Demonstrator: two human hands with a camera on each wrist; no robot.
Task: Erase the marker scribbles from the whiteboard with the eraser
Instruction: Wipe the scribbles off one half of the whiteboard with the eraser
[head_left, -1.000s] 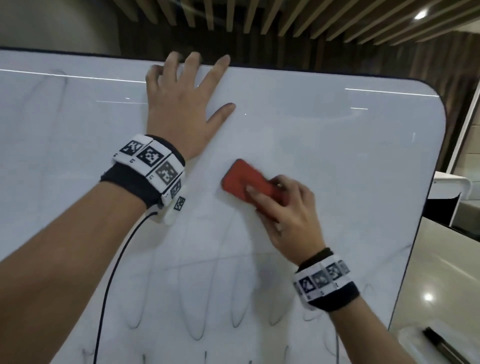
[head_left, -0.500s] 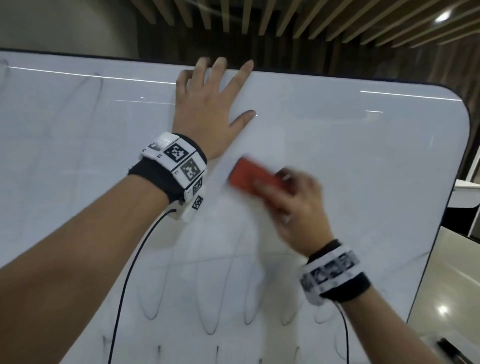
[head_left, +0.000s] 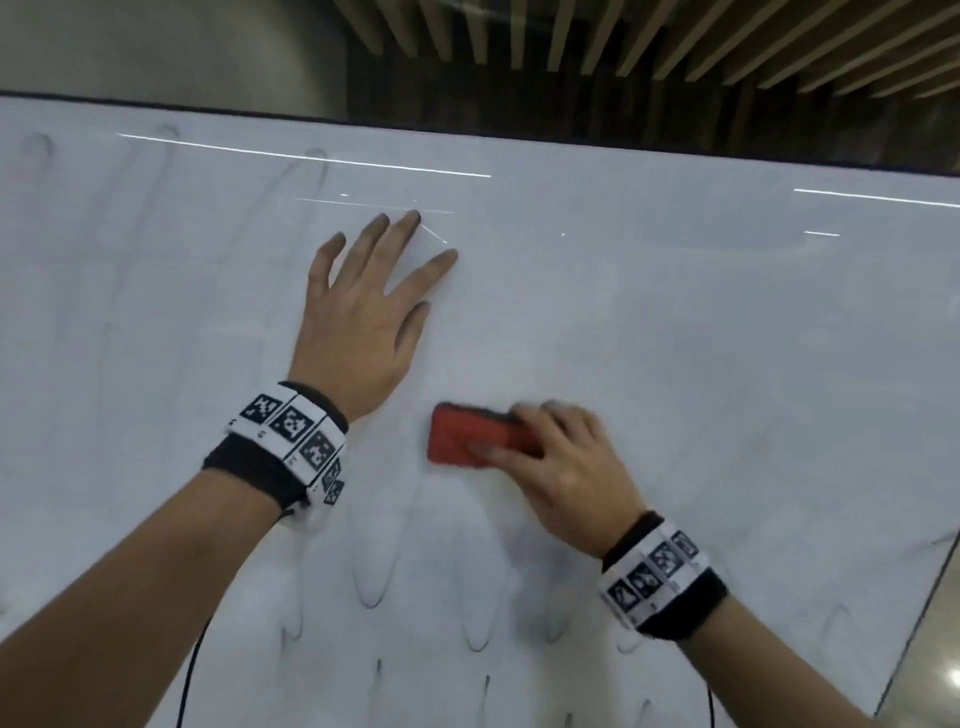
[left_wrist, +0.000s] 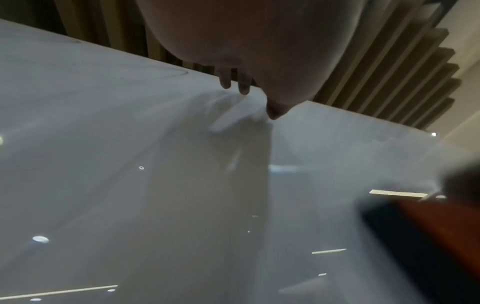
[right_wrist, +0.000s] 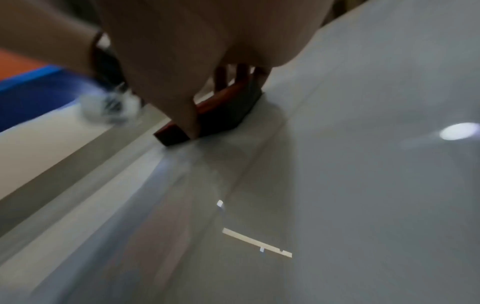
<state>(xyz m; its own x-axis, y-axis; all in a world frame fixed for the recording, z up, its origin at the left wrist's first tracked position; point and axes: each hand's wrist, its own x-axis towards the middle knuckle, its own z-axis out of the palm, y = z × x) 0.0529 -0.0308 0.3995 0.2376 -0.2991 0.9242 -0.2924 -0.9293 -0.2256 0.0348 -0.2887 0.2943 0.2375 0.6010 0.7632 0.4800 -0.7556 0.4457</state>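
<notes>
The right hand (head_left: 566, 467) grips the red eraser (head_left: 467, 436) mid-whiteboard (head_left: 727, 364); the left hand (head_left: 363, 322) lies flat, fingers spread; hasty strokes could miss the loops (head_left: 371, 587) near the bottom edge

R hand (head_left: 566, 467) blurred, hides eraser's (head_left: 467, 434) right end; whiteboard (head_left: 727, 364) cut off.

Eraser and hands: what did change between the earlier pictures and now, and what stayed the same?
The right hand carried the red eraser down the whiteboard; it now lies below the left hand's wrist level, nearer the remaining scribble loops. The left hand appears lower against the board's top edge, though the head camera also moved. Unchanged: the right hand grips the eraser on the board, and the left hand lies flat with fingers spread.
</notes>
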